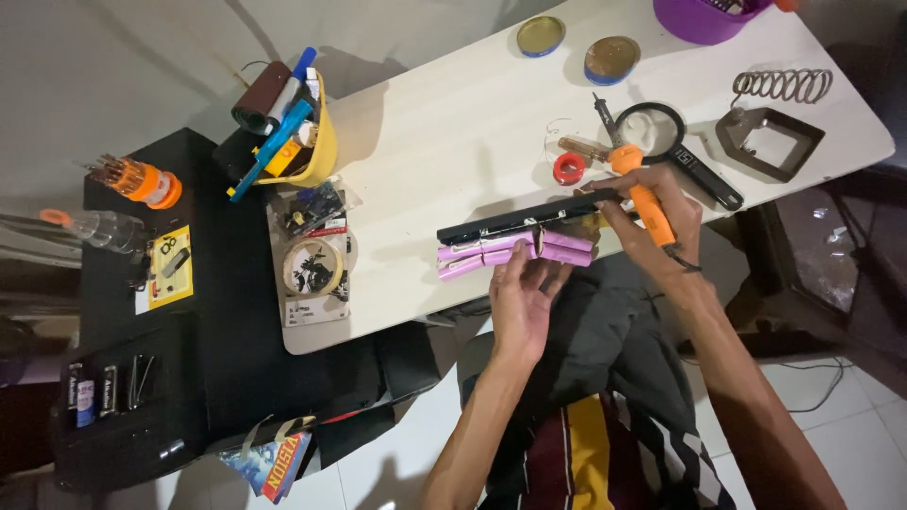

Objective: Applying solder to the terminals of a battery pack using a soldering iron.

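Head view, looking down: the left hand cups the pink battery pack from below, fingers curled against the cells at the near edge of the white surface. A black strip or holder lies along the top of the pack, touching it. The right hand is closed around the orange handle of a soldering iron, which points away from the person, its tip up near the magnifying glass and well off the pack. A small red spool sits just beside the iron's shaft. Farther right stands the iron's stand with a coiled spring; two round tins rest at the far edge, and a yellow tub of tools stands at the left end.

By the look of it, the step in hand is positioning the pack rather than soldering, since the tip is clear of the cells. Any next touch of the tip would call for the pack held steady and the iron turned down toward the cell ends, away from the left fingers.
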